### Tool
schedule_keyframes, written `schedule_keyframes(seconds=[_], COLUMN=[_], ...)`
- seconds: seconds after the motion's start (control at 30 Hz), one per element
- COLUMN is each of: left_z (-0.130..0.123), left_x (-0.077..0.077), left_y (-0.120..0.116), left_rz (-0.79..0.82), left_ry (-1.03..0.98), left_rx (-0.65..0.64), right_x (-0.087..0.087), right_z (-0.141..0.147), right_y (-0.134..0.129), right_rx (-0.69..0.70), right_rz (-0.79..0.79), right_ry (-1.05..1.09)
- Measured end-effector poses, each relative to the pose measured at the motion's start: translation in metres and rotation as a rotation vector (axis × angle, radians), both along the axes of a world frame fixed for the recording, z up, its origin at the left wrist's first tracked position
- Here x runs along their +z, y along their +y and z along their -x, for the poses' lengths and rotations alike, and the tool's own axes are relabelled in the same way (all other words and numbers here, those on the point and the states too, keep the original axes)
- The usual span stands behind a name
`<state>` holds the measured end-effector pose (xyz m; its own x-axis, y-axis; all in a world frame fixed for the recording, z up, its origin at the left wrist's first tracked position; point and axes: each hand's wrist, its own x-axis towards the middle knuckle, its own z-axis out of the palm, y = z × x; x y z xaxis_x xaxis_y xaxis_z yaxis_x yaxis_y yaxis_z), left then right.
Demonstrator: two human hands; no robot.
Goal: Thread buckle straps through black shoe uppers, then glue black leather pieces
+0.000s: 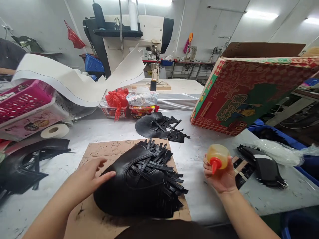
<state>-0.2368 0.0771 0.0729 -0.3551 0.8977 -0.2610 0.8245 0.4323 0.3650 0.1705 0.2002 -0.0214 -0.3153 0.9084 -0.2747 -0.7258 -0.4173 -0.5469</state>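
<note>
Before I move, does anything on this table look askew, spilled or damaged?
The big red box on the right looks tilted, and the cardboard under the black leather pieces is smudged with dark marks. No spill shows near the bottle in your right hand.

Bright overhead tubes light the scene; wide-angle stretch distorts the edges.

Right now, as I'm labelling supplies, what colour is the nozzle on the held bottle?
The nozzle is red, seen best in the head view.

Apparent "30" on red carton [225, 96], other lettering unclear
</note>
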Motion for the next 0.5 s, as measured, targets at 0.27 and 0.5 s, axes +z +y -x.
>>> schedule_keyframes(seconds=[0.27,0.5], left_z=[-0.015,-0.004], left_x=[-0.030,0.010], left_y=[-0.039,-0.029], left_rz=[-0.187,-0.430], left_ry=[-0.044,-0.682], left_rx=[0.203,0.233], right_x=[-0.022,-0.021], right_z=[-0.018,-0.012], right_y=[-0.049,-0.047], right_rx=[-0.153,-0.169], right_rz=[0.072,0.036], right_ry=[0.100,0.132])
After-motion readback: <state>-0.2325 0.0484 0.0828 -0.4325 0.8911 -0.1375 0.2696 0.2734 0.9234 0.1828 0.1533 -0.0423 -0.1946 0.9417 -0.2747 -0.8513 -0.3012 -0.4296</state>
